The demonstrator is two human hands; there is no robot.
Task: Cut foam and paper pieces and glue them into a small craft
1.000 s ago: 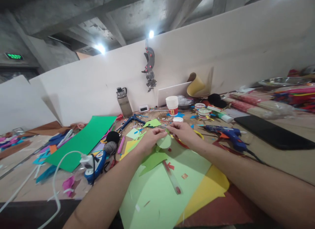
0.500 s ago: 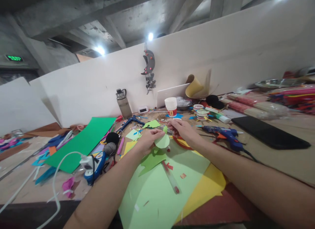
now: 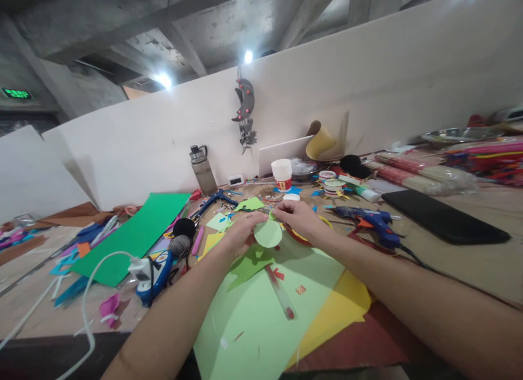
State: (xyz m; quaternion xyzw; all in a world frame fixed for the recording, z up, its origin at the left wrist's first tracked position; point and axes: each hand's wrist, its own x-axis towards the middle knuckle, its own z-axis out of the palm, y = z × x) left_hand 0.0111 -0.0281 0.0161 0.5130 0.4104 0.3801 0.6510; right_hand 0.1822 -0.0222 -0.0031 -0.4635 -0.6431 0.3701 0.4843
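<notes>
Between my two hands is a pale green paper disc (image 3: 268,234), held up over the craft sheets. My left hand (image 3: 244,230) pinches its upper left edge. The fingers of my right hand (image 3: 295,215) are closed at a small bright green piece (image 3: 272,215) by the disc's top edge. Beneath lies a large light green sheet (image 3: 261,325), partly over a yellow sheet (image 3: 347,301). On it rest a jagged green paper scrap (image 3: 249,268), a pen with a red end (image 3: 281,294) and small red scraps (image 3: 279,273).
A blue glue gun (image 3: 378,224) and a black slab (image 3: 445,215) lie to the right. Paper cups (image 3: 281,175) and a water bottle (image 3: 203,173) stand at the back. On the left are a green sheet (image 3: 134,235) and a blue power strip (image 3: 157,276) with a white cable.
My right hand has come down and in to the disc's top edge. The disc has turned to face me more and shifted slightly upward.
</notes>
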